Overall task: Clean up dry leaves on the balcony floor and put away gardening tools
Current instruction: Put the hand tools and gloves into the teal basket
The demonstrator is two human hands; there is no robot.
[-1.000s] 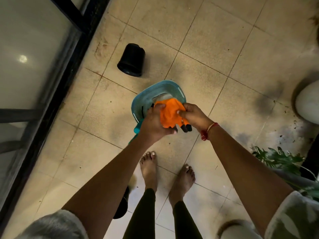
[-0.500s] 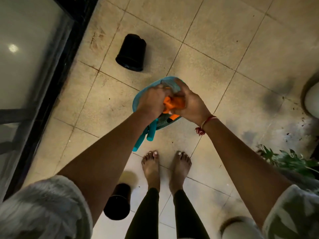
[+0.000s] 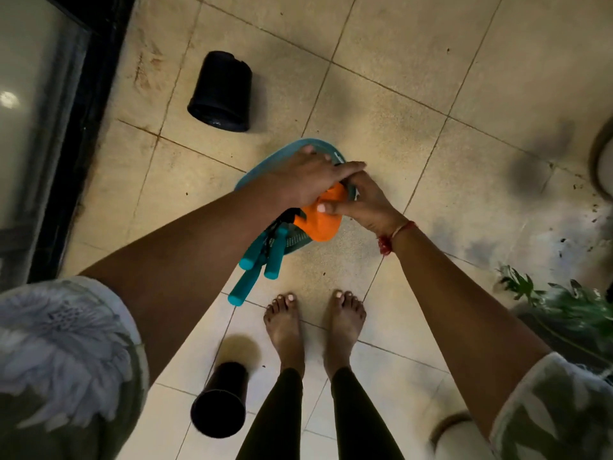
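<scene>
"Gardening tools (image 3: 262,260), where were they?"

"In the teal basket (image 3: 265,167), which seemed to be lifted off the tiled floor (image 3: 381,94), just beyond the bare feet (image 3: 315,313). A black pot (image 3: 219,403) lay near-left of those. Three teal handles stuck out of the basket's near-left side. They were loose, and I judged they would slide out if it tipped further."

"And the orange glove (image 3: 320,227)?"

"Soft, light and floppy, hanging half over the near rim. The right hand (image 3: 361,204) pinched it, thumb on the cloth and fingers curled."

"The left hand (image 3: 305,180)?"

"It lay across the basket's top, fingers fairly straight. The thumb was hidden, so I couldn't tell whether it clamped the rim."

"Best hold?"

"The stiff rim, I'd say, on both sides. The plastic looked light and the mesh base thin. Farther left, a second black pot (image 3: 220,91) lay on its side."
</scene>
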